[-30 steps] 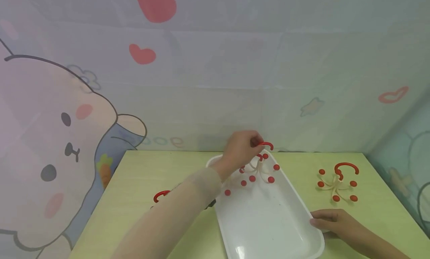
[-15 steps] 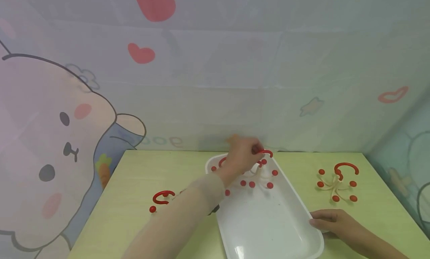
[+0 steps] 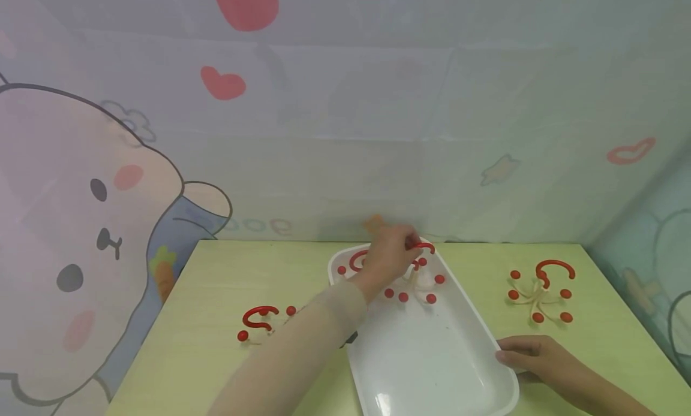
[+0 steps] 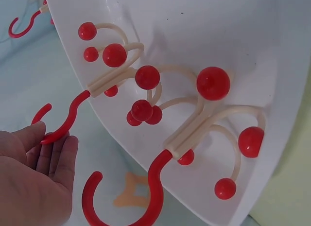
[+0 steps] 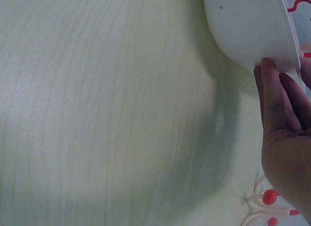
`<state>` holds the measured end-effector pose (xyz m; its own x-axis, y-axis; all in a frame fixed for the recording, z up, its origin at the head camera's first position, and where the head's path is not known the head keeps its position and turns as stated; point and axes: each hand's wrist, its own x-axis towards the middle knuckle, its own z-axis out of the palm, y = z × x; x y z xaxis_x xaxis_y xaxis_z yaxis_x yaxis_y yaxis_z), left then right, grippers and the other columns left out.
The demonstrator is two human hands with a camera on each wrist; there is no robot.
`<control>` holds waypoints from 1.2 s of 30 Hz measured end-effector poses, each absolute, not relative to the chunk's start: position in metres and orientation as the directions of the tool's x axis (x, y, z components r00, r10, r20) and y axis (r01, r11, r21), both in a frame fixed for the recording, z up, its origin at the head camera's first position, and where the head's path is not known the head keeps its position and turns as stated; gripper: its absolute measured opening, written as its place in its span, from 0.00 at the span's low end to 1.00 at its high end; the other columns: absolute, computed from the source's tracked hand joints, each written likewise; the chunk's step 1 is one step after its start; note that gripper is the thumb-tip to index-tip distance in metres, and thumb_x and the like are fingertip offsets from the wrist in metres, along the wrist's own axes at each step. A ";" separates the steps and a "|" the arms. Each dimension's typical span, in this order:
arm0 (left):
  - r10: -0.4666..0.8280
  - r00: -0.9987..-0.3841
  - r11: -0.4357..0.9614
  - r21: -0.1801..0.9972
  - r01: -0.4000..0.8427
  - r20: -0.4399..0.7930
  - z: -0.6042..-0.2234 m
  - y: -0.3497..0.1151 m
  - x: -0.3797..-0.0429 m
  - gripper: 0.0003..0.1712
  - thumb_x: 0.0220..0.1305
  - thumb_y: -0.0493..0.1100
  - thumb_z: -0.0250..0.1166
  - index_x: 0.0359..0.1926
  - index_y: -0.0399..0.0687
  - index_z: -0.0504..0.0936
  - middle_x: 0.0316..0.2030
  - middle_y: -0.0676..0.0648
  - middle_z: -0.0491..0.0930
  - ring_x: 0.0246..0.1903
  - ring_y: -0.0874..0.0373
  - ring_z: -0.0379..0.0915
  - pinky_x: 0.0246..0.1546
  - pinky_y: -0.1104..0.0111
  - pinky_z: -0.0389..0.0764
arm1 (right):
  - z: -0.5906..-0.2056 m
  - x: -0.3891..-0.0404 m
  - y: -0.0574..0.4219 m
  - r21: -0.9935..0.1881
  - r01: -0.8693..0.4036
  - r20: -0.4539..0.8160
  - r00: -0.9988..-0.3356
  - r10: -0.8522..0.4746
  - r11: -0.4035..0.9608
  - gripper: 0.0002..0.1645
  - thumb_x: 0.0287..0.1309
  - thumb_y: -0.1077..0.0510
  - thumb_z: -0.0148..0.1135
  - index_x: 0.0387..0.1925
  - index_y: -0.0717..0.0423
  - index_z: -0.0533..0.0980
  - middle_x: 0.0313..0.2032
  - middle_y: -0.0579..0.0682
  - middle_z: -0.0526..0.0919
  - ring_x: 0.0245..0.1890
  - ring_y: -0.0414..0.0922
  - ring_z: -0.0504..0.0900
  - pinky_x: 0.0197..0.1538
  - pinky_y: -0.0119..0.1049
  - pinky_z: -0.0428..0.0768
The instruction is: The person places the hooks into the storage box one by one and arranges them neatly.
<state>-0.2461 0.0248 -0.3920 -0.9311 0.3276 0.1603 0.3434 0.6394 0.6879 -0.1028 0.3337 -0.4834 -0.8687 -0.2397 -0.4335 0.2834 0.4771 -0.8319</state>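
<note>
My left hand [image 3: 385,254] reaches over the far end of a white plastic tray [image 3: 421,356]. Its thumb and fingers pinch the red hook [image 4: 68,121] of a hanger with several curved cream arms tipped with red balls. The arms of this hanger hang inside the tray. A second hanger of the same kind [image 4: 190,133] lies beside it at that end, its hook over the rim in the left wrist view; my left hand partly covers it in the head view. My right hand [image 3: 542,356] grips the tray's right side, fingers [image 5: 273,97] against its outer wall and thumb at the rim.
One more such hanger [image 3: 540,290] stands on the pale green table [image 3: 464,254] right of the tray. Another [image 3: 260,317] is on the left, partly hidden by my left sleeve [image 3: 302,344]. A printed cloth wall [image 3: 345,116] rises behind the table.
My left hand has lowered the hanger slightly into the tray's far end. My left forearm has shifted right, showing more of the left hanger. My right hand stays on the tray.
</note>
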 end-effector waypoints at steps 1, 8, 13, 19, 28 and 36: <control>0.319 -0.934 0.644 0.686 0.339 0.162 -0.393 0.025 -0.246 0.04 0.70 0.39 0.74 0.43 0.49 0.87 0.35 0.54 0.85 0.36 0.60 0.77 0.41 0.75 0.84 | -0.483 -0.103 0.334 -0.833 0.283 -0.433 -0.869 -0.242 0.475 0.32 0.75 0.48 0.66 0.66 0.70 0.77 0.57 0.59 0.88 0.49 0.48 0.88 0.53 0.45 0.90; 0.260 -0.951 0.669 0.679 0.301 0.165 -0.398 0.028 -0.247 0.05 0.70 0.40 0.75 0.43 0.49 0.87 0.34 0.55 0.83 0.35 0.60 0.75 0.39 0.76 0.82 | -0.483 -0.104 0.333 -0.835 0.283 -0.432 -0.869 -0.241 0.472 0.31 0.75 0.50 0.67 0.65 0.71 0.78 0.56 0.59 0.88 0.49 0.48 0.86 0.53 0.47 0.90; 0.236 -0.959 0.679 0.678 0.280 0.159 -0.400 0.029 -0.247 0.04 0.70 0.41 0.75 0.42 0.50 0.87 0.34 0.55 0.82 0.36 0.60 0.75 0.39 0.75 0.83 | -0.482 -0.103 0.333 -0.840 0.280 -0.428 -0.868 -0.251 0.464 0.30 0.75 0.50 0.66 0.65 0.71 0.78 0.56 0.58 0.88 0.49 0.48 0.87 0.52 0.45 0.90; 0.223 -0.964 0.689 0.676 0.262 0.146 -0.400 0.030 -0.248 0.04 0.70 0.40 0.74 0.41 0.50 0.86 0.35 0.55 0.82 0.36 0.60 0.76 0.42 0.74 0.84 | -0.480 -0.102 0.333 -0.843 0.267 -0.417 -0.872 -0.255 0.466 0.30 0.76 0.50 0.66 0.65 0.71 0.77 0.56 0.59 0.88 0.48 0.48 0.87 0.52 0.43 0.90; 0.229 -0.966 0.694 0.677 0.247 0.118 -0.396 0.027 -0.251 0.06 0.70 0.39 0.75 0.42 0.49 0.85 0.35 0.54 0.81 0.36 0.59 0.75 0.38 0.75 0.83 | -0.480 -0.102 0.334 -0.864 0.255 -0.403 -0.867 -0.292 0.434 0.31 0.76 0.51 0.65 0.65 0.73 0.76 0.56 0.59 0.88 0.48 0.45 0.87 0.51 0.41 0.90; 0.292 -0.951 0.694 0.662 0.282 0.098 -0.388 0.019 -0.253 0.05 0.69 0.37 0.75 0.42 0.47 0.86 0.36 0.51 0.82 0.37 0.57 0.76 0.37 0.74 0.82 | -0.481 -0.102 0.335 -0.854 0.266 -0.415 -0.866 -0.278 0.446 0.31 0.76 0.51 0.65 0.65 0.72 0.77 0.56 0.58 0.88 0.48 0.47 0.87 0.51 0.40 0.90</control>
<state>-0.2530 0.0194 -0.3877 -0.9513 0.2923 0.0980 0.2816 0.6943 0.6623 -0.1018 0.3350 -0.4807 -0.8662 -0.2782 -0.4151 0.2661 0.4463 -0.8544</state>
